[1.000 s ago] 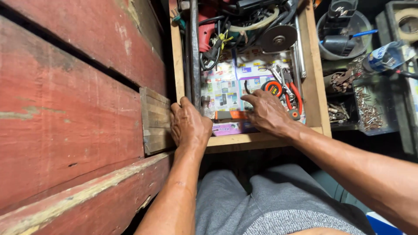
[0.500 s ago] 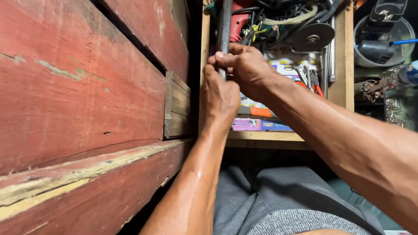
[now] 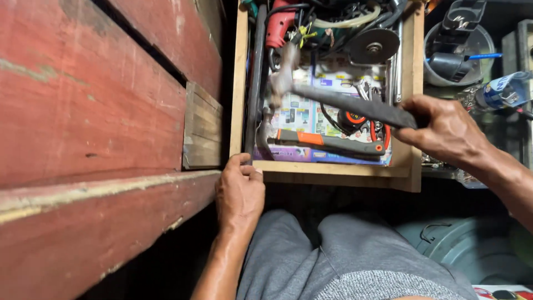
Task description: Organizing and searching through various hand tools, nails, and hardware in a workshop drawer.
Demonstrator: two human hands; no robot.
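Head view: worn steel hammer point(image 3: 338, 100), wooden drawer point(image 3: 333, 169).

R hand point(image 3: 447, 130) gripping hammer point(image 3: 338, 100), L hand point(image 3: 240, 191) on wooden drawer point(image 3: 333, 171)

Open wooden drawer point(image 3: 327, 169), plain light timber walls, floor lined with printed colour paper point(image 3: 302, 111). On the liner: orange-and-black handled tool point(image 3: 327, 141) lying crosswise near the front wall, red-handled pliers point(image 3: 380, 130) and a small orange-black tape measure point(image 3: 352, 118) just behind it. Long dark metal bar point(image 3: 256, 83) runs along the left wall. Back end is a tangle: grinder disc point(image 3: 373, 46), red power tool point(image 3: 279, 28), hoses and cables, probably resting on each other, hard to tell.
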